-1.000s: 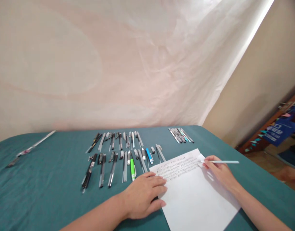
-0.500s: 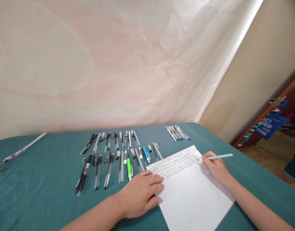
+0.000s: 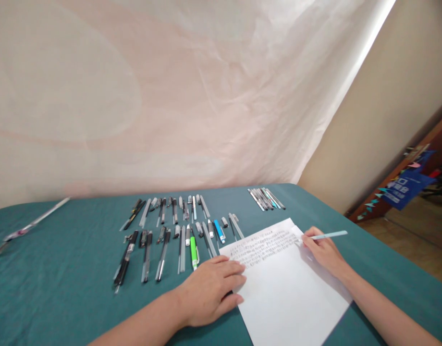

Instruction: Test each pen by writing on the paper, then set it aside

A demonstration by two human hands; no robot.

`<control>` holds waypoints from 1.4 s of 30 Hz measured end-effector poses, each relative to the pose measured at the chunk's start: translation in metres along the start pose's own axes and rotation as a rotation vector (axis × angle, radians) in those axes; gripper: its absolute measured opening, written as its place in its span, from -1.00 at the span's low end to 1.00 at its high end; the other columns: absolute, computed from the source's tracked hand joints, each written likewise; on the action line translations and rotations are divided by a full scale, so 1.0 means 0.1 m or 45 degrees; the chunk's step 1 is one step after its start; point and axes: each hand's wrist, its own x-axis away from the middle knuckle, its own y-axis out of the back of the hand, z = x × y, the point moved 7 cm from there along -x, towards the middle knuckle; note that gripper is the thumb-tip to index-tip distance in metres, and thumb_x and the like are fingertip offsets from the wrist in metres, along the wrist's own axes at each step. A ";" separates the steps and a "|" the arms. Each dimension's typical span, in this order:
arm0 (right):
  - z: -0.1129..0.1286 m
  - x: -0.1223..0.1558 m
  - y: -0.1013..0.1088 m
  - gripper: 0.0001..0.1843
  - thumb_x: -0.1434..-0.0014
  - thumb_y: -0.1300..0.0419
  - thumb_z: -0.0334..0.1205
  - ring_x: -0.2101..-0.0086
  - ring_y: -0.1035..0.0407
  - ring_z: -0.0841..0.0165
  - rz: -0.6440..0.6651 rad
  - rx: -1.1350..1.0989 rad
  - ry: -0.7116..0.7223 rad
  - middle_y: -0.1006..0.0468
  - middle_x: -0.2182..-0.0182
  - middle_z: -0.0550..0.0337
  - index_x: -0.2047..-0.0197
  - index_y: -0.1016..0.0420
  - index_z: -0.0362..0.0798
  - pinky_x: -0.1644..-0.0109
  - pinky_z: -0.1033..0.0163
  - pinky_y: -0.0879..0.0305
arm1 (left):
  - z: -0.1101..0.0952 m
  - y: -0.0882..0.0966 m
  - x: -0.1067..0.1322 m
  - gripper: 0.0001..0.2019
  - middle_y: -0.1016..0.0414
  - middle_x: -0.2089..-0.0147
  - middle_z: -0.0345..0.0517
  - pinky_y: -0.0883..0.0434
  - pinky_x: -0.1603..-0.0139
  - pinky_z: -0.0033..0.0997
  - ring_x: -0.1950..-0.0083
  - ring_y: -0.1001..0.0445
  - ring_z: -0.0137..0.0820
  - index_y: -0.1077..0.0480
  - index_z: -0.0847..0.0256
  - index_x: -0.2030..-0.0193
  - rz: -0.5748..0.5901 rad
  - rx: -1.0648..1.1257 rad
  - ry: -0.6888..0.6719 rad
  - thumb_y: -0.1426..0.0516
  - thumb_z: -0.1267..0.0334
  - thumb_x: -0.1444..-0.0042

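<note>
A white sheet of paper [image 3: 289, 288] with several handwritten lines near its top lies on the teal tablecloth [image 3: 62, 298]. My left hand [image 3: 210, 290] rests flat on the sheet's left edge, fingers stretched out. My right hand [image 3: 324, 250] pinches a pale blue pen [image 3: 331, 235], its tip on the paper's upper right corner and its barrel pointing right. Two rows of pens [image 3: 178, 230] lie side by side just left of the paper, a green one [image 3: 193, 250] and a blue one [image 3: 218, 229] among them.
A small bunch of pens [image 3: 266, 198] lies at the table's far right. A long thin pen or stick [image 3: 30, 225] lies at the far left. A pale cloth backdrop [image 3: 170, 96] hangs behind the table. The floor and a blue sign [image 3: 404, 185] show at right.
The view has shifted a little to the right and down since a second ago. My right hand with the pen sits slightly lower on the paper's corner. My left hand has stayed put.
</note>
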 end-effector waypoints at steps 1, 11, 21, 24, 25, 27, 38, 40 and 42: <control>0.00 0.00 0.00 -0.74 -0.03 -0.05 -0.03 0.59 -0.21 0.39 0.003 0.024 0.009 -0.31 0.67 0.30 0.56 -0.28 0.00 0.51 0.29 -0.11 | 0.00 0.00 0.00 -0.68 -0.33 -0.12 -0.04 -0.09 -0.20 -0.21 -0.12 -0.29 -0.27 -0.25 0.14 -0.07 0.006 -0.003 0.000 0.02 0.18 -0.19; -0.03 -0.02 -0.01 -0.77 -0.06 -0.02 -0.11 0.57 -0.21 0.39 0.014 0.079 0.067 -0.31 0.65 0.31 0.55 -0.28 0.00 0.49 0.30 -0.10 | -0.01 -0.01 0.00 -0.68 -0.32 -0.12 -0.03 -0.08 -0.20 -0.21 -0.11 -0.28 -0.27 -0.24 0.15 -0.08 0.023 -0.006 0.001 0.02 0.18 -0.20; -0.03 -0.02 -0.01 -0.77 -0.07 0.00 -0.14 0.56 -0.22 0.41 0.009 0.100 0.108 -0.30 0.63 0.31 0.56 -0.28 -0.02 0.46 0.31 -0.11 | -0.02 0.02 0.00 -0.69 -0.34 -0.11 -0.02 -0.11 -0.17 -0.23 -0.10 -0.29 -0.26 -0.26 0.16 -0.06 -0.014 0.005 -0.023 0.03 0.17 -0.20; -0.04 -0.03 -0.02 -0.76 -0.07 0.01 -0.12 0.56 -0.22 0.41 0.008 0.121 0.109 -0.31 0.63 0.31 0.56 -0.28 -0.02 0.47 0.32 -0.11 | -0.04 0.03 0.00 -0.70 -0.36 -0.09 0.00 -0.13 -0.15 -0.23 -0.09 -0.31 -0.26 -0.27 0.16 -0.05 -0.044 0.010 -0.045 0.05 0.17 -0.21; -0.04 -0.03 -0.01 -0.76 -0.07 0.02 -0.12 0.55 -0.22 0.41 0.006 0.126 0.109 -0.31 0.63 0.31 0.55 -0.27 -0.02 0.47 0.32 -0.11 | -0.04 0.03 0.00 -0.70 -0.36 -0.08 0.00 -0.14 -0.14 -0.23 -0.08 -0.32 -0.26 -0.27 0.16 -0.04 -0.055 0.013 -0.050 0.05 0.16 -0.21; -0.04 -0.03 -0.01 -0.76 -0.08 0.02 -0.13 0.55 -0.23 0.41 0.004 0.140 0.106 -0.31 0.63 0.31 0.55 -0.27 -0.02 0.46 0.32 -0.11 | -0.04 0.05 0.00 -0.70 -0.37 -0.07 0.00 -0.15 -0.13 -0.24 -0.07 -0.33 -0.26 -0.28 0.15 -0.04 -0.075 0.020 -0.057 0.06 0.16 -0.22; -0.02 -0.02 -0.02 -0.78 -0.08 0.02 -0.15 0.55 -0.21 0.43 0.030 0.117 0.114 -0.30 0.62 0.32 0.54 -0.26 -0.03 0.47 0.32 -0.11 | -0.03 0.03 0.00 -0.70 -0.34 -0.10 0.01 -0.11 -0.16 -0.23 -0.09 -0.30 -0.24 -0.27 0.18 -0.05 -0.017 0.034 -0.036 0.01 0.21 -0.19; 0.00 -0.02 -0.02 -0.79 -0.07 0.01 -0.16 0.55 -0.22 0.42 0.026 0.109 0.124 -0.30 0.62 0.31 0.55 -0.26 -0.03 0.46 0.32 -0.11 | -0.03 0.03 -0.01 -0.69 -0.34 -0.10 0.01 -0.11 -0.16 -0.23 -0.09 -0.30 -0.24 -0.26 0.18 -0.06 -0.006 0.031 -0.035 0.01 0.21 -0.19; 0.00 -0.01 -0.01 -0.80 -0.05 0.00 -0.17 0.55 -0.22 0.42 0.016 0.088 0.122 -0.31 0.62 0.31 0.55 -0.26 -0.03 0.47 0.32 -0.11 | -0.04 0.03 -0.01 -0.69 -0.34 -0.10 0.01 -0.11 -0.16 -0.23 -0.09 -0.30 -0.24 -0.26 0.18 -0.06 -0.004 0.032 -0.038 0.01 0.21 -0.19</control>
